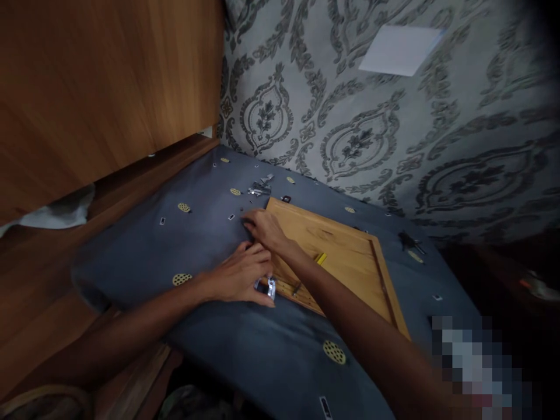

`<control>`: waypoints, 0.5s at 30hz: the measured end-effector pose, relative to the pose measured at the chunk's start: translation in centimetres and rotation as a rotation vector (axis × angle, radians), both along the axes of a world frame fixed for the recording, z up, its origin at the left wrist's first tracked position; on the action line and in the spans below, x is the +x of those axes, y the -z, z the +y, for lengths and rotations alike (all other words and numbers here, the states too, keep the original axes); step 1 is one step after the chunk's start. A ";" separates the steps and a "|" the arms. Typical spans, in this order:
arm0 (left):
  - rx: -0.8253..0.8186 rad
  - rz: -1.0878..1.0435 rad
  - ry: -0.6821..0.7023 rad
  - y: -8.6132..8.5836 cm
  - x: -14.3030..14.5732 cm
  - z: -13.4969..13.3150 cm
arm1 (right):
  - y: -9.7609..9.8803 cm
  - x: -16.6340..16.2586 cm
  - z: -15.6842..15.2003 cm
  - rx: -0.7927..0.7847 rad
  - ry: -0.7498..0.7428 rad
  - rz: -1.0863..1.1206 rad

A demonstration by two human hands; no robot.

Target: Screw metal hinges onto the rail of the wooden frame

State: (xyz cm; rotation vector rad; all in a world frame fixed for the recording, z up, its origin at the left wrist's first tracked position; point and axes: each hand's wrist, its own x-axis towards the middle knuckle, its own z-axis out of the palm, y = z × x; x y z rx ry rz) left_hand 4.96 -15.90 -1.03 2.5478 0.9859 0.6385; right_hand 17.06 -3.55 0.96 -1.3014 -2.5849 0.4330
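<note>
Left hand [240, 273]: thumb and fingers curled round a shiny metal piece [272, 287] at the board's near left corner; the hand covers much of the piece, so I cannot make out its full shape.
Right hand [264, 227]: just beyond the left, at the board's left edge, fingers bent and pointing left; their tips are in shadow, and I cannot tell whether they hold anything.
Brown wooden panel [109, 87]: fills the upper left, cut off by my view.
White material [59, 211]: below that panel, partly hidden.
Dark blue cloth [140, 251]: covers the work surface, printed with yellow dotted ovals.
Loose metal pieces [260, 186]: heaped beyond the hands, too blurred for me to count.
Small black item [286, 199]: by the board's far edge.
Wooden board [345, 251]: flat on the cloth, with a raised rim; the right forearm [336, 297] crosses it, hiding part.
Yellow item [322, 258]: on the board, peeping past the forearm.
White sheet [400, 51]: against patterned wallpaper [359, 140]; I can read nothing on it.
Dark object [409, 241]: right of the board, outline unclear.
Pixelated patch [475, 361]: lower right, unreadable.
</note>
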 end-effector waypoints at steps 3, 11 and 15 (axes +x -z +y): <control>0.010 0.008 0.009 0.1 0.1 0.2 | 0.3 -0.6 0.4 -0.024 -0.001 -0.021; 0.000 0.029 0.012 -0.2 -0.1 0.1 | 0.8 0.4 0.3 -0.093 0.143 0.344; 0.000 0.055 0.024 -0.5 -0.1 0.2 | 1.2 3.0 -1.8 -0.184 0.258 0.705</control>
